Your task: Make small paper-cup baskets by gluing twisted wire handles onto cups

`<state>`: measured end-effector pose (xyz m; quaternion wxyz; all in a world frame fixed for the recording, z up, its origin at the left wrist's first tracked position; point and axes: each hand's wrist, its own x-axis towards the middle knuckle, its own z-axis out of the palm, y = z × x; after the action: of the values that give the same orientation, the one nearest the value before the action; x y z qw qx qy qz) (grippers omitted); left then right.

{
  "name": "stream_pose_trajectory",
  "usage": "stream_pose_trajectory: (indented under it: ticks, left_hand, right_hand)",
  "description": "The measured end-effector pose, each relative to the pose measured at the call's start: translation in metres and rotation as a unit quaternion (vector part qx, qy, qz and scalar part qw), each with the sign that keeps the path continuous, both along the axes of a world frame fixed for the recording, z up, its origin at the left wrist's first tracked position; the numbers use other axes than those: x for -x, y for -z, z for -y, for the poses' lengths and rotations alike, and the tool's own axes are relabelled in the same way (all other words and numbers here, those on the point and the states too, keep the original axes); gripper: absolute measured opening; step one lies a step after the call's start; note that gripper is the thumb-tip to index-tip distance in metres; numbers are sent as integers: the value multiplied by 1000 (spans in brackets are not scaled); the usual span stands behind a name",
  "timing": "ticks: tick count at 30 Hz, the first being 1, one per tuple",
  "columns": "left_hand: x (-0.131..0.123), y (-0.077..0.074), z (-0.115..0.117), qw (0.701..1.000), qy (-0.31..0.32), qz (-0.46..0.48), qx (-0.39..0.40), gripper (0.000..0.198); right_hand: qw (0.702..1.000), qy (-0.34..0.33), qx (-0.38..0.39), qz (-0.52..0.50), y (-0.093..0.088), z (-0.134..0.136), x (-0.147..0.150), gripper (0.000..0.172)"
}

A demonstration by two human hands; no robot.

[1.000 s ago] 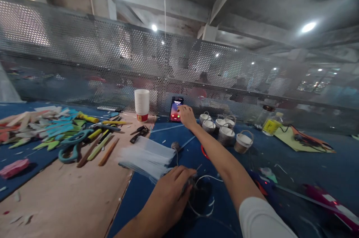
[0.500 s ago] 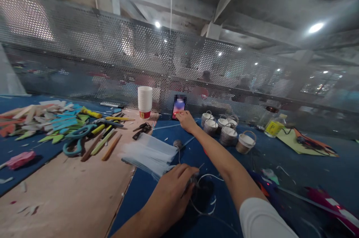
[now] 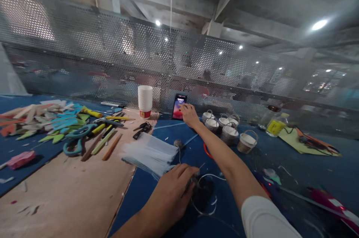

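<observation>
My right hand (image 3: pixel 190 115) is stretched forward to an upright phone (image 3: pixel 176 110) that leans against the perforated panel. Its fingers are partly extended before the lit screen's right side, holding nothing; contact is hard to judge. Low in the middle, my left hand (image 3: pixel 172 189) curls around something greyish and mostly hidden by the fingers. A thin white cord (image 3: pixel 209 175) loops out beside it. Just beyond the left hand lies a stack of translucent white strips (image 3: pixel 153 152), with a small grey ball (image 3: pixel 178 143) at its far end.
Several small cord-wrapped baskets (image 3: pixel 246 142) stand right of my right arm. Stacked paper cups (image 3: pixel 145 101) are at the back. Teal scissors (image 3: pixel 74 148), pens and coloured scraps (image 3: pixel 60 118) spread left. Bottles (image 3: pixel 276 125) and a magenta tool (image 3: pixel 331 202) lie right.
My right hand has drawn slightly back and right from the phone's lower screen, uncovering more of it. White text now shows on the screen. My left hand stays put.
</observation>
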<state>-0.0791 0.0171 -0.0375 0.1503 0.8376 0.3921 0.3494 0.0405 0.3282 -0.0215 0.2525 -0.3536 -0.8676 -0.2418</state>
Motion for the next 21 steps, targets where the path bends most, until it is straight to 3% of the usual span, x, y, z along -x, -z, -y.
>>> stream_pose_trajectory:
  ticks: [7,21]
  left_hand:
    - [0,1,-1,1000,5,5,-11,37]
    - [0,2,-2,1000,2,-4,-15,37]
  right_hand:
    - [1000,12,0,-29,1,3,-10,35]
    - [998,19,25,-50,-16,20,-11,31]
